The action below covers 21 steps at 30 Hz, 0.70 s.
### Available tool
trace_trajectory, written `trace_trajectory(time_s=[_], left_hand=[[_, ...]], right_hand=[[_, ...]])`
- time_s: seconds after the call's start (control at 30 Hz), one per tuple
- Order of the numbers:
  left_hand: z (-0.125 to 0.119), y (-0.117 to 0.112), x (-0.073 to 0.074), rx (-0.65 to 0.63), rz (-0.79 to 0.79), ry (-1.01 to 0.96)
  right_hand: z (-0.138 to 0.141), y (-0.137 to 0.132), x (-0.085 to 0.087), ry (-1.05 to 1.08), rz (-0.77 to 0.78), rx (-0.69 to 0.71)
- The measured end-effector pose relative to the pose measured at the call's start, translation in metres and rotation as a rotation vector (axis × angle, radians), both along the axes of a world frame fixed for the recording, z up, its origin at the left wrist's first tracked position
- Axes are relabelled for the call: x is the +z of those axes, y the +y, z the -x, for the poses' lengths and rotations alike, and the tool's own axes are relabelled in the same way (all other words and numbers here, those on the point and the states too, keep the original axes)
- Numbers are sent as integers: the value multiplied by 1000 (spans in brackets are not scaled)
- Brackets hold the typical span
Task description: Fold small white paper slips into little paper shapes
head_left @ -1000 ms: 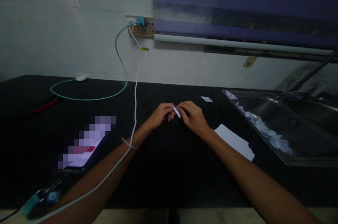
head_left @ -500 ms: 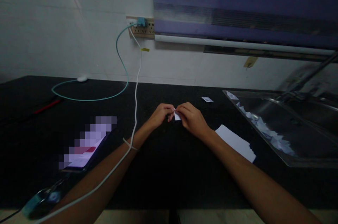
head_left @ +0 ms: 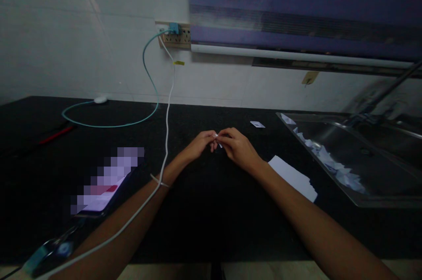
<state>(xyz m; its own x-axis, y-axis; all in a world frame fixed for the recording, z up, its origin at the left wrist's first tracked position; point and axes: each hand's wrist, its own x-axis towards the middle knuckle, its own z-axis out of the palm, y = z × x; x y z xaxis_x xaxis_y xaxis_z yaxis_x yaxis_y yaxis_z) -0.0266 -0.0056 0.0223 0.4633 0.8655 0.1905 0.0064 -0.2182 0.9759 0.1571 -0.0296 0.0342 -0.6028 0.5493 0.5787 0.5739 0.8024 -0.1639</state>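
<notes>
Fingertip to fingertip over the black counter (head_left: 198,231), my left hand (head_left: 201,144) and my right hand (head_left: 238,145) pinch one small piece of white paper (head_left: 220,144). Only a narrow strip of it shows between them; my fingers cover the rest. A stack of white paper sheets (head_left: 292,179) lies beside my right forearm. Beyond my right hand is a small folded paper piece (head_left: 257,124). Along the near rim of the sink sits a row of folded white papers (head_left: 329,161).
At left lies a phone (head_left: 102,198) with a lit screen, with a lanyard (head_left: 41,256) below it. A white cable (head_left: 167,117) runs from the wall socket (head_left: 178,38) across my left forearm. A teal cable (head_left: 108,126) loops behind. The metal sink (head_left: 389,170) is at right.
The small paper between my fingers has turned or been folded, so less of its white face shows. Both hands stay almost in place; the whole view has shifted slightly.
</notes>
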Motion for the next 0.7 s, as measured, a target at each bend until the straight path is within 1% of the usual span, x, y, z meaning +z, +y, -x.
trace_trajectory(time_s=[0.13, 0.27, 0.47, 0.6, 0.7], left_hand=[[1, -3, 3, 24, 9, 34], [0, -3, 5, 58, -58, 129], [-2, -2, -3, 126, -142, 283], [-2, -4, -8, 161, -187, 358], [-1, -3, -11, 215, -230, 433]], right_hand=[[-2, 1, 1, 1, 10, 15], [-4, 2, -1, -7, 19, 29], [-7, 7, -4, 9, 26, 77], [-8, 10, -6, 92, 49, 108], [-6, 9, -6, 178, 95, 113]])
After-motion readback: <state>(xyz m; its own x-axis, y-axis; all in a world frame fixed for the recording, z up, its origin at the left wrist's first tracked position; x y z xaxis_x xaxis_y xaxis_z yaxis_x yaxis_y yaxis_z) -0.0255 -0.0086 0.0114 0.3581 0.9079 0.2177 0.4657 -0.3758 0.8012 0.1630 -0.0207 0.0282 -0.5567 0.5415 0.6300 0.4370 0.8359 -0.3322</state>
